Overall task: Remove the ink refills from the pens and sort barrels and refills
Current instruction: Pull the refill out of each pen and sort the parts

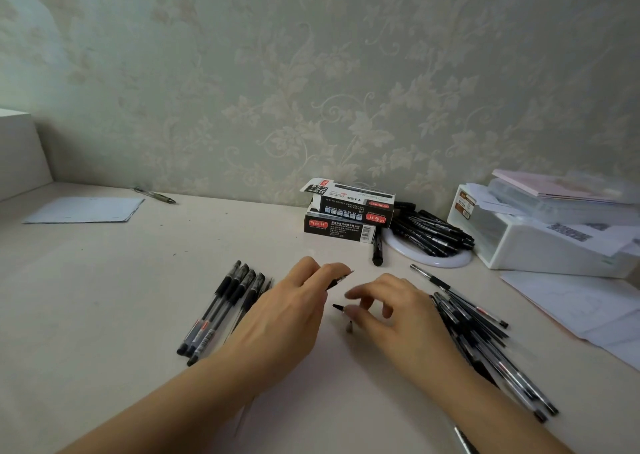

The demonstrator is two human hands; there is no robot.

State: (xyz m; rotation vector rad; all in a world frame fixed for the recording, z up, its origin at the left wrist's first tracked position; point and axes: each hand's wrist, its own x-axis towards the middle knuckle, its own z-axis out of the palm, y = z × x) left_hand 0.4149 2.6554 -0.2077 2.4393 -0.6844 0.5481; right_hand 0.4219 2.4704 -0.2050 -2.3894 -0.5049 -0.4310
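Observation:
My left hand (294, 311) grips a black pen barrel (341, 277) whose open end sticks out past my fingers toward the right. My right hand (394, 315) hovers just right of it and pinches a small black tip piece (338, 307) between thumb and finger. A small grey cone part (349, 327) lies on the desk under my right thumb. Several black gel pens (221, 311) lie in a row to the left of my left hand. A larger pile of black pens (485, 342) lies to the right, partly under my right wrist.
Two stacked pen boxes (346, 214) stand at the back by the wall. Black markers (433, 231) lie heaped on a white round plate (433, 261). A white storage box (540, 242) and papers (581, 304) sit at right. A sheet (86, 209) and a pen (156, 195) lie far left.

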